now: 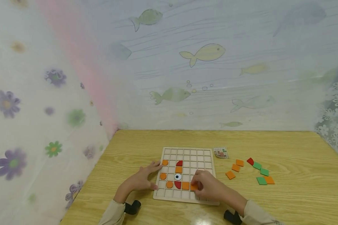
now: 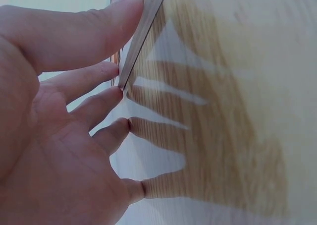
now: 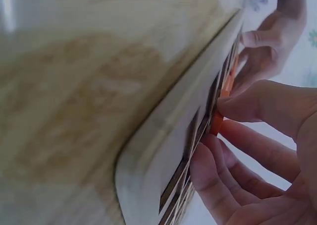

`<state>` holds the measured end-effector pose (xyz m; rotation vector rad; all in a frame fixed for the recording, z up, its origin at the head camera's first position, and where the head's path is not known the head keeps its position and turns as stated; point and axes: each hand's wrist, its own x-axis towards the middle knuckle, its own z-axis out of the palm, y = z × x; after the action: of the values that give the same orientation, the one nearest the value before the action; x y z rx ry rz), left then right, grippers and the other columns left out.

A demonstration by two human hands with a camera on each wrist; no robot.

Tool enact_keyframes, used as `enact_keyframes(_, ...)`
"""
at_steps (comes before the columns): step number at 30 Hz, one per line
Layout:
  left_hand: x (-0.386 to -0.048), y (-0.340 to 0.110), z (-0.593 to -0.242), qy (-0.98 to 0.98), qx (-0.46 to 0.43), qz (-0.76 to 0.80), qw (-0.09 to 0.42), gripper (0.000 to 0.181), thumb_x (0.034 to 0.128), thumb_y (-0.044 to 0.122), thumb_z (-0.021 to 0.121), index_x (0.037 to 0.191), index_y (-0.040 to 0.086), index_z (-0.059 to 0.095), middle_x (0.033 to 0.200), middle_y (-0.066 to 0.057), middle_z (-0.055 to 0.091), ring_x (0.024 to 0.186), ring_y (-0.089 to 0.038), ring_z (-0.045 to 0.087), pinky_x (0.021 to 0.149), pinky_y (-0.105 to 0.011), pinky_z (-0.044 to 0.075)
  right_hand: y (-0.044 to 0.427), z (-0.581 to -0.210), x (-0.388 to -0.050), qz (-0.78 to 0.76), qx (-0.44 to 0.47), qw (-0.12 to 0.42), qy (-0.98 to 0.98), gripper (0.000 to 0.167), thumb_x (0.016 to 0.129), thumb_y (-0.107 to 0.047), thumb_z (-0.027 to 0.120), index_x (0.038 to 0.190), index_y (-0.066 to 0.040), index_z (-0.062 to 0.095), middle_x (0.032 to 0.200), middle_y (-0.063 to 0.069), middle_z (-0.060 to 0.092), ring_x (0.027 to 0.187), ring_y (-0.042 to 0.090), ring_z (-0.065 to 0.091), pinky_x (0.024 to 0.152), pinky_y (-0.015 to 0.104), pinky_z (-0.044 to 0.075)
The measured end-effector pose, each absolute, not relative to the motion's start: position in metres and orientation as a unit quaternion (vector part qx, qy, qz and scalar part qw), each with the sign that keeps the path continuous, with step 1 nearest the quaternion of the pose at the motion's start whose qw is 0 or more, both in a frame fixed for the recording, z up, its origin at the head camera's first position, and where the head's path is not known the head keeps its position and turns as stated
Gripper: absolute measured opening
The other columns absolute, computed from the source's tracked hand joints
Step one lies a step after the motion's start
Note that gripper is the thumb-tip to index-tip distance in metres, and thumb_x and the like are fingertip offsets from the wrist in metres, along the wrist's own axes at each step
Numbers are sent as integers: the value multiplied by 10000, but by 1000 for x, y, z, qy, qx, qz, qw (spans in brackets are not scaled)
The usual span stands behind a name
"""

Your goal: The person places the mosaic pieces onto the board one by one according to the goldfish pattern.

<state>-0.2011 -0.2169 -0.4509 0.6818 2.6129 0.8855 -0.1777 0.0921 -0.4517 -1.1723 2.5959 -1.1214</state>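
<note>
Grid board [image 1: 186, 157] lies between left hand [image 1: 139, 178] and right hand [image 1: 209, 186] fingers; open cells beyond the right ones, near edge on their wrist side. Left: fingers spread, holding nothing, thumb at board's left rim. Right: thumb and finger nearly together, pinching orange square [image 3: 216, 123], partly hidden by fingertips; cells under palm unseen.

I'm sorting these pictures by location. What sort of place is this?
Probably a screened-off corner for tabletop play: a table bearing a gridded board, a fish-patterned backdrop behind it and a flower-patterned backdrop at left.
</note>
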Motion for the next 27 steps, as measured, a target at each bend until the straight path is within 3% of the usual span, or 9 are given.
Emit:
enact_keyframes(10, -200, -216, -447, 904, 241, 319, 152, 814, 755, 170, 787, 1448, 43, 380, 1539, -155, 229, 1413, -387, 113, 1016, -712, -33, 90, -453, -177, -348, -388, 23, 853, 114, 753, 21, 703, 840, -51, 719, 791, -23, 562, 658, 36, 492, 558, 170, 454)
enact_keyframes(27, -199, -215, -446, 905, 240, 317, 152, 813, 751, 173, 789, 1446, 50, 386, 1540, -153, 227, 1412, -390, 114, 1025, -703, -28, 104, -452, -180, -395, -369, 63, 839, 110, 809, -21, 695, 895, -88, 713, 847, -15, 589, 699, 67, 533, 601, 216, 494)
